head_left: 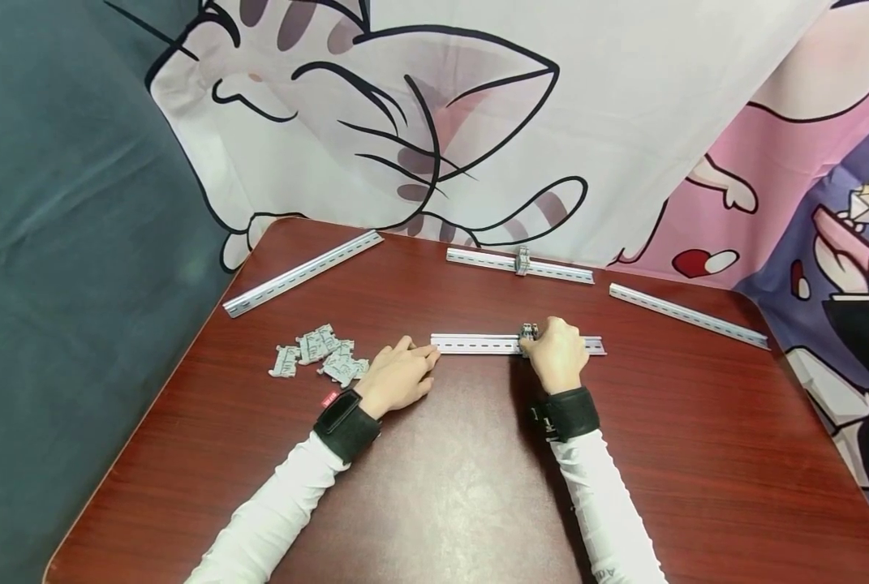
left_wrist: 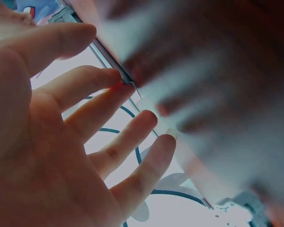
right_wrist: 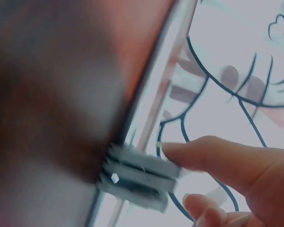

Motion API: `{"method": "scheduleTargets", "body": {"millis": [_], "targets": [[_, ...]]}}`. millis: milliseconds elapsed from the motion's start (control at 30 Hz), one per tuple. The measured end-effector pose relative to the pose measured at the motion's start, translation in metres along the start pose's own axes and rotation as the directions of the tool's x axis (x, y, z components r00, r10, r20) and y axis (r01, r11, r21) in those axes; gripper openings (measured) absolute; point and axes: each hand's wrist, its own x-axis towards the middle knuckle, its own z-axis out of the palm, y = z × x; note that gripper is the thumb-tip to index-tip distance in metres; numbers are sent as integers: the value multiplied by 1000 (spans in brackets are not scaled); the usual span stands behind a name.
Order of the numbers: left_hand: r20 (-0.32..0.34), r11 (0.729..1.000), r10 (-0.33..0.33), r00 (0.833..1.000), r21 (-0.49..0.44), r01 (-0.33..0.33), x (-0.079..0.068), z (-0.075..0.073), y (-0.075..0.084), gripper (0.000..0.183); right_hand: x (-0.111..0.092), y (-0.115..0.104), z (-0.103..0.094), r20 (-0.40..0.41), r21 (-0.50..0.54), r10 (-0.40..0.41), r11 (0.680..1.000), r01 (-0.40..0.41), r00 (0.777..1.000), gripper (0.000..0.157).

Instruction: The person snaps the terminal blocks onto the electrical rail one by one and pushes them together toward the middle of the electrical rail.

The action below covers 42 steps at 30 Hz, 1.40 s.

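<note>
Head view, left to right. Left strip [head_left: 303,273]: between 10 and 11 o'clock from the left hand [head_left: 399,377], well apart. Loose clips [head_left: 342,365]: 9 to 10 o'clock from the same hand, just beside it, heaped on the table [head_left: 441,462]. Left hand: fingers relaxed and spread, gripping nothing; fingertips touch the left end of the middle strip [head_left: 471,345], which runs off toward 2 to 3 o'clock. Clip stack [head_left: 528,330]: on the middle strip near mid-length, at 10 o'clock from the middle of the right hand [head_left: 557,354], directly at its thumb and fingers. Right hand: fingers curled in, holding the stack, thumb against it; contact on the far side is hidden. Back strip [head_left: 478,259], bearing a small clip group [head_left: 522,261]: 11 o'clock from the right hand. Right strip [head_left: 690,316]: 2 to 3 o'clock.

View comparison. Left wrist view shows the palm and finger gaps, hidden from the head; loose clips are a blur between 4 and 5 o'clock. Right wrist view shows the stack's layered slabs and the thumb tip meeting its edge. Head view alone shows all four strips.
</note>
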Motion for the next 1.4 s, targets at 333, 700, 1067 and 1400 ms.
{"method": "scheduleTargets", "body": {"millis": [333,700,1067,1400], "targets": [[53,998,-42,998,-44,44,-2,-11,-1,49,-2,11,-7,137,-26,1,1000,3,991,40],[48,980,-104,993,-167,110,-46,-56,-16,49,-4,10,1,62,6,-61,998,61,996,26],[-1,965,-125,992,-234,121,-91,-60,-35,43,11,7,6,58,1,-71,997,71,996,26],[-35,960,-146,989,-246,133,-109,-46,-44,42,30,3,10,115,9,-32,999,32,993,29]]}}
